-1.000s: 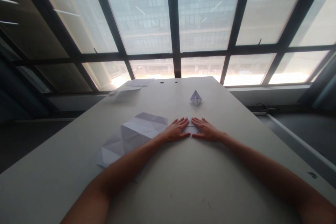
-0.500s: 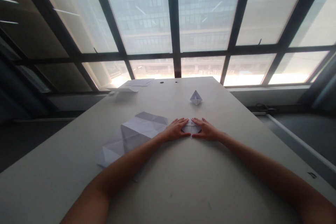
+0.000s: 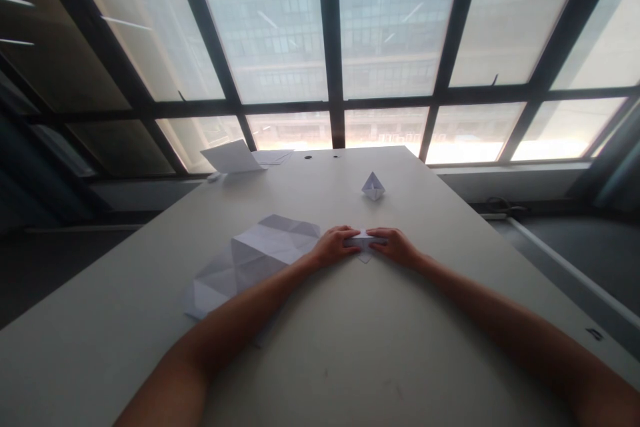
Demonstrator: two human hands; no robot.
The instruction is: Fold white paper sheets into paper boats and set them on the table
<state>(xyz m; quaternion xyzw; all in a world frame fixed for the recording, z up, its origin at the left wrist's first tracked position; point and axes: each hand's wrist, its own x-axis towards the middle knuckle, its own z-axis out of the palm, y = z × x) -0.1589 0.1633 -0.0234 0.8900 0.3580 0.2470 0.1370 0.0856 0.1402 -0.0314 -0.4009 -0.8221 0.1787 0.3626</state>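
Between my hands is a small folded white paper, low over the table, with a pointed corner toward me. My left hand grips its left side, fingers along the far edge and thumb on the near side. My right hand holds the right side in the same way. Fingers cover both ends of the paper. Just beyond stands a finished-looking paper boat, upright with a pointed peak. Creased, unfolded white paper lies to the left, partly behind my left forearm.
The white table runs toward a wall of windows. At its far left a bent paper sheet stands with one side raised, beside flat sheets. A dark round hole is near the far edge.
My fingers have closed in around the folded paper, and its near part now shows as a pointed corner below a raised fold. At the far left, the loose sheet's side has lifted up.
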